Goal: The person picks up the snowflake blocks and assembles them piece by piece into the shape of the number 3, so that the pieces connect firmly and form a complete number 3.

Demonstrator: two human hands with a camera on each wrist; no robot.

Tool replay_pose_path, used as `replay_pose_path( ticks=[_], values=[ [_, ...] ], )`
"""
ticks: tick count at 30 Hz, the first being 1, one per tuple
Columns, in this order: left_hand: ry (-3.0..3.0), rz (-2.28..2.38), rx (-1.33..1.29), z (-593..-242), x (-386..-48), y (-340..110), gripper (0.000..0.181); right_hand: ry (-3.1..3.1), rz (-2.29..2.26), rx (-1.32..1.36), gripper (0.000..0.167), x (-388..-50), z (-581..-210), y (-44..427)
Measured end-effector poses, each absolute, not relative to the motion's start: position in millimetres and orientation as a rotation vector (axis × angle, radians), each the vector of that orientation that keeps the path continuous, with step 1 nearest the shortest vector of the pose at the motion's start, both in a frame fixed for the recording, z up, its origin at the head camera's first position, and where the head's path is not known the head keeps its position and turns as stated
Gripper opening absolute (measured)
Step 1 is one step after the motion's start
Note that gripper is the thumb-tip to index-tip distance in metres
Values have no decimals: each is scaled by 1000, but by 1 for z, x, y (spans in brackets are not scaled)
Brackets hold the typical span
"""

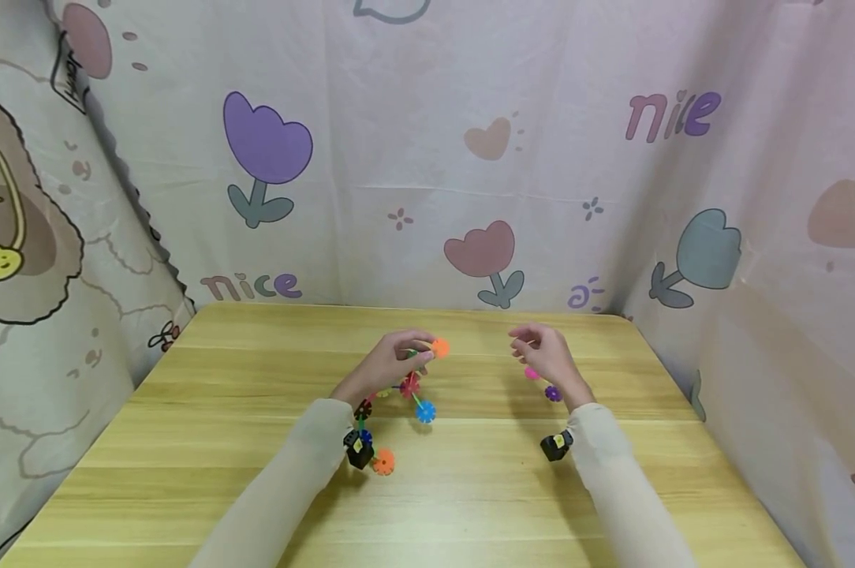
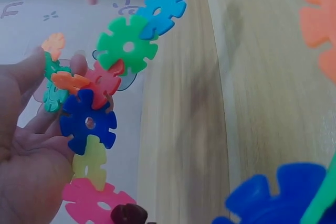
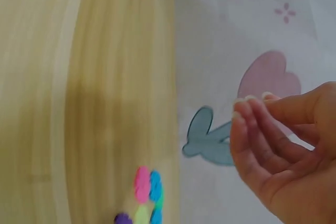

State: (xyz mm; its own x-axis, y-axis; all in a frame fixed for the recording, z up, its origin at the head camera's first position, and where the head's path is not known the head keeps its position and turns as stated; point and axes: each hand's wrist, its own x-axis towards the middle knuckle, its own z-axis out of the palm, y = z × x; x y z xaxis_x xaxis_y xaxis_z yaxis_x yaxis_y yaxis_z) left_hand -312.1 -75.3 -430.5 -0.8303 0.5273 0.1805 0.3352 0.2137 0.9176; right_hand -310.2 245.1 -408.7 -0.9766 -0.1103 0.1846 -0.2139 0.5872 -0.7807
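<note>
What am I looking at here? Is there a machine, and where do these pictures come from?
There is no machine working here, just a person's two bare hands. The wide picture comes from a camera on the person's head, looking forward and down at a wooden table. A small black camera sits on each wrist; these take the other two pictures, one for each hand. The left hand holds a chain of colourful notched discs linked together. The right hand has loosely curled fingers and holds nothing that I can see. Near it are more discs, including a pink one and a purple one, apparently lying on the table.
</note>
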Motion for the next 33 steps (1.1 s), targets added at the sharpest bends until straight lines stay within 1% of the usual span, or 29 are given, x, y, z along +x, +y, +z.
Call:
replay_pose_path(
  ticks=[4, 9, 15, 25, 33],
  values=[
    [2304, 1668, 818, -430, -311, -76, 38, -2849, 1147, 222, 21, -314, -417, 257],
    [2306, 1668, 815, -427, -311, -76, 37, -2990, 973, 190, 24, -316, -426, 265],
    [2303, 1677, 848, -421, -311, -74, 35, -3019, 846, 172, 25, -317, -435, 268],
    [2289, 1688, 846, -425, -311, -76, 35, -3018, 736, 197, 17, -315, -447, 269],
    [2307, 1666, 817, -425, -307, -76, 36, -3006, 648, 171, 19, -317, -450, 268]
  ],
)
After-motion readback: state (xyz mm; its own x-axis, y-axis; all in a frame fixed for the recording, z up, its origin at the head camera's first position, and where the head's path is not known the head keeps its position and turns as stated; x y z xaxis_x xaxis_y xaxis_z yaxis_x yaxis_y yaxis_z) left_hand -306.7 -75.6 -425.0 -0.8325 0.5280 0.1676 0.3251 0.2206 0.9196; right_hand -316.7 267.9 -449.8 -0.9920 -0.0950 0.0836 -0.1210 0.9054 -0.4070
